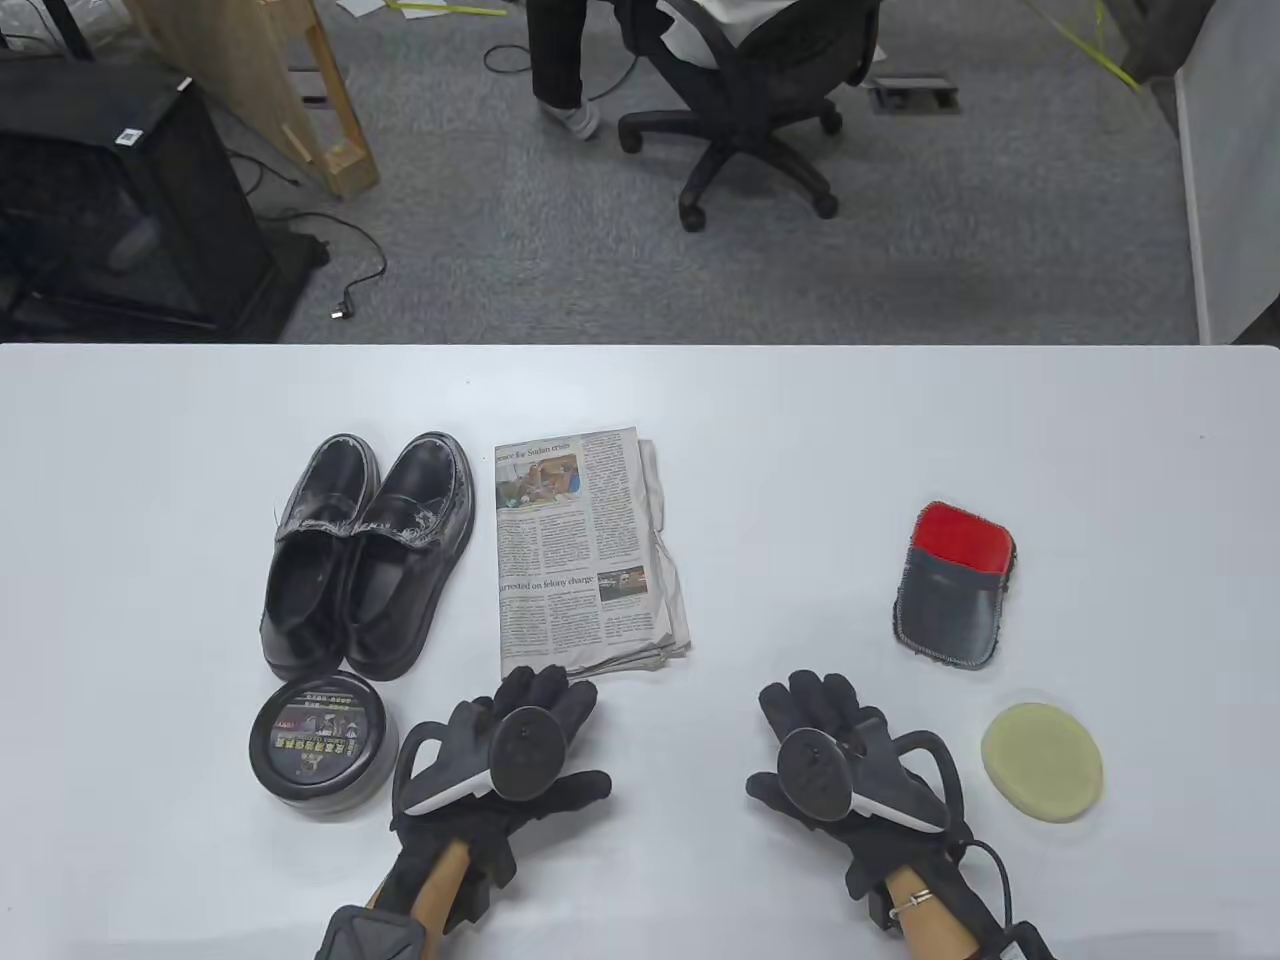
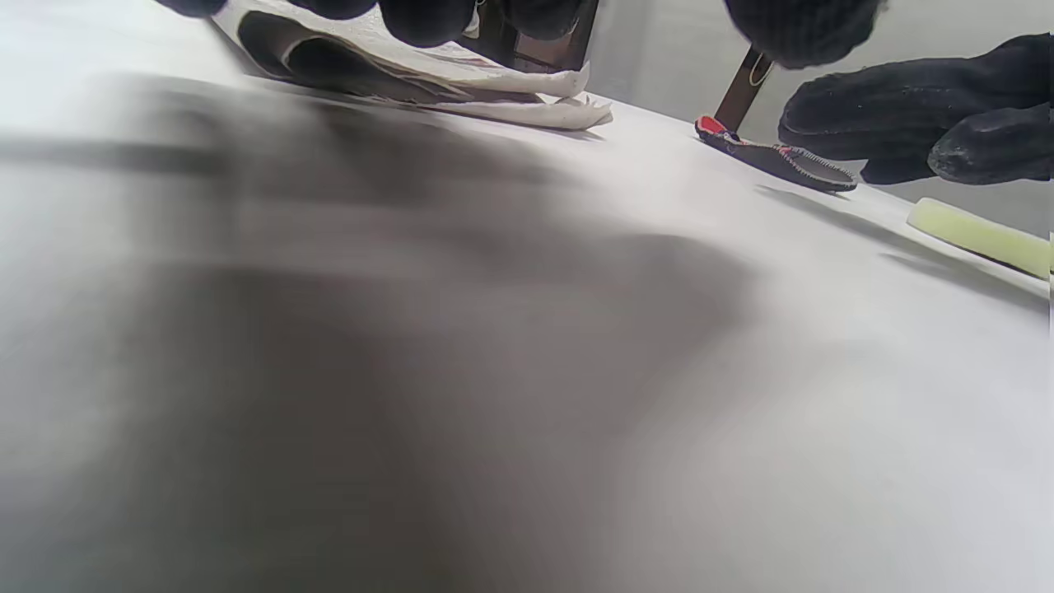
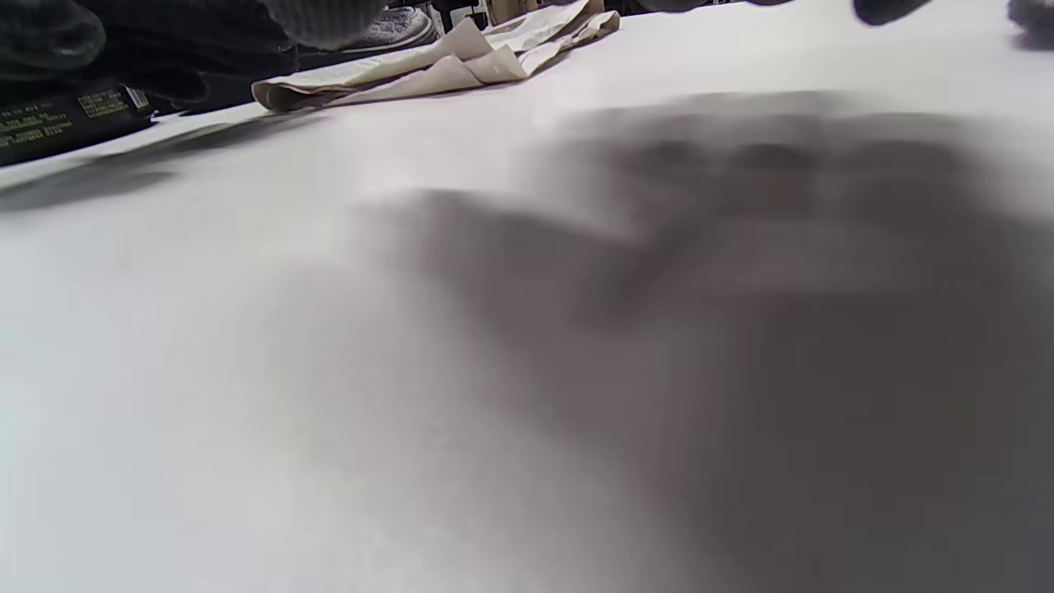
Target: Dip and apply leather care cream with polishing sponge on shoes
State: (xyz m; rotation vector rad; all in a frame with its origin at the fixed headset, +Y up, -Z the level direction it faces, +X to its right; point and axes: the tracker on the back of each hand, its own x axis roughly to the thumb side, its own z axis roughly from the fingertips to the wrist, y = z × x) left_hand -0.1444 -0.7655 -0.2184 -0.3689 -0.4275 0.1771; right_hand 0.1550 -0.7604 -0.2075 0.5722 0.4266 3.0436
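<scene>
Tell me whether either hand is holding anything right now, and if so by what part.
Nothing is held. The left hand and the right hand both lie flat on the table, apart from the sponge and cream tin.

On the folded newspaper (image 1: 585, 555) in front of me I can read part of two headlines — "for Sudan crisis" near the top and "arrested on felony charge" lower down. The cream tin (image 1: 322, 742) by my left hand carries a label — too small to read.
</scene>
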